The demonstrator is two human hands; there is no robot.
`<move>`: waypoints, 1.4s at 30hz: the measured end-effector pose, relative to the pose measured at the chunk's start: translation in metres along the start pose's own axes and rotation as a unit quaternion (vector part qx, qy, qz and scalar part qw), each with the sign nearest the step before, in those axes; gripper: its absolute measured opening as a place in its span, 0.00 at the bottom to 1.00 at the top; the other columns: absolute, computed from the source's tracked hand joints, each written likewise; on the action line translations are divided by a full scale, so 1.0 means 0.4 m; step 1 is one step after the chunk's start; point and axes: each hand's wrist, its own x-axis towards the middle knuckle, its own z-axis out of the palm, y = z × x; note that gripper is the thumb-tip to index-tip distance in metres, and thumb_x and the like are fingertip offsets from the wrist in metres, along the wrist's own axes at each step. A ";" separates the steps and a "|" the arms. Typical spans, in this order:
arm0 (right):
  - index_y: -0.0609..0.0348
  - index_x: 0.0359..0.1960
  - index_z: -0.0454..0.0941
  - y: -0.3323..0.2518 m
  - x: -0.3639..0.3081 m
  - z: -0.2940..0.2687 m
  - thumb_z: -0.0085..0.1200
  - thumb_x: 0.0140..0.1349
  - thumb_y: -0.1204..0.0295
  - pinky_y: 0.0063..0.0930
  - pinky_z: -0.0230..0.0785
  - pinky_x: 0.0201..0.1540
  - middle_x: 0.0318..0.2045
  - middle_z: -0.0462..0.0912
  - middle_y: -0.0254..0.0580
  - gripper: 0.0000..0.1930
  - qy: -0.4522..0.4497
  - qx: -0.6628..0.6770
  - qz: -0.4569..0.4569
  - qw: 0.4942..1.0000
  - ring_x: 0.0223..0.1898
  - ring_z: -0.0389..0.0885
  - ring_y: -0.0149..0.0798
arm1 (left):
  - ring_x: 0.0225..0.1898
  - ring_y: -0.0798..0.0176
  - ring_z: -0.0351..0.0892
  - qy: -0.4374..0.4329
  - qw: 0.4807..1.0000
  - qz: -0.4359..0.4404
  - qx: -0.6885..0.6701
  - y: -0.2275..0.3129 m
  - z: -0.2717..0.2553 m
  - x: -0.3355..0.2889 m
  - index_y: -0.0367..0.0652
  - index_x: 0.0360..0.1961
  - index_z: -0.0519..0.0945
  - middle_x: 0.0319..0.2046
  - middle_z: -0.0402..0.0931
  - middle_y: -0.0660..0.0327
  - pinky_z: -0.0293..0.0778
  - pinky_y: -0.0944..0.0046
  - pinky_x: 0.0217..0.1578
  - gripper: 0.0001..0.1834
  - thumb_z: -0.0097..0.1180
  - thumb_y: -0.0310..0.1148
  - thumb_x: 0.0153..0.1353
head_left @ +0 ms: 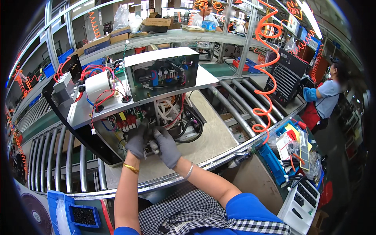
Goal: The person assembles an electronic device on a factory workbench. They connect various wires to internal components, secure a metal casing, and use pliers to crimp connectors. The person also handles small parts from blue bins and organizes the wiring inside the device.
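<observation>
An open machine chassis stands in front of me, with a metal shelf (84,111) across it. Both my hands, in grey gloves, reach in under the shelf's near edge. My left hand (136,143) is closed among wires beside a circuit board with red parts (127,123); its fingertips are partly hidden. Close to its right, my right hand (167,148) has curled fingers near the left one's. What either hand pinches cannot be made out. White cable bundles (167,111) and a black cable loop (196,131) lie just beyond. A white cylinder (98,85) with red and blue wires sits on the shelf.
Metal rollers (231,103) run on both sides of the work plate (213,135). An orange coiled hose (266,66) hangs at right, above a blue bin (270,156) of parts. A small blue tray (84,215) holds black pieces. A co-worker (327,94) stands at far right beside a black machine (288,74).
</observation>
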 end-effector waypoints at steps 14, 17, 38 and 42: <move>0.58 0.46 0.76 -0.134 -0.016 -0.212 0.54 0.71 0.70 0.18 0.70 0.30 0.37 0.82 0.35 0.07 0.213 -0.286 -0.294 0.886 0.28 0.75 0.23 | 0.17 0.74 0.63 0.016 0.993 0.108 0.051 -0.050 -0.045 -0.071 0.45 0.29 0.74 0.17 0.67 0.72 0.57 0.69 0.19 0.16 0.56 0.43 0.69; 0.61 0.54 0.75 -0.169 0.003 -0.386 0.57 0.67 0.62 0.35 0.73 0.48 0.44 0.82 0.49 0.20 0.318 -0.534 -0.372 0.690 0.43 0.82 0.44 | 0.18 0.75 0.63 0.070 0.976 0.185 0.091 -0.062 -0.070 -0.142 0.45 0.30 0.73 0.17 0.66 0.72 0.58 0.69 0.19 0.14 0.56 0.41 0.69; 0.60 0.57 0.77 -0.187 0.119 -0.571 0.54 0.68 0.62 0.22 0.74 0.35 0.39 0.83 0.35 0.20 0.211 -0.406 -0.084 0.885 0.34 0.81 0.27 | 0.52 0.57 0.78 0.361 0.790 0.392 0.304 0.159 -0.346 -0.161 0.46 0.75 0.54 0.65 0.68 0.48 0.73 0.62 0.50 0.39 0.55 0.23 0.65; 0.56 0.51 0.81 -0.158 0.130 -0.626 0.55 0.68 0.65 0.20 0.73 0.33 0.36 0.83 0.32 0.14 0.242 -0.279 -0.117 0.922 0.33 0.80 0.26 | 0.27 0.62 0.66 0.378 0.715 0.478 0.342 0.151 -0.352 -0.134 0.50 0.75 0.55 0.35 0.67 0.55 0.68 0.62 0.30 0.41 0.56 0.22 0.62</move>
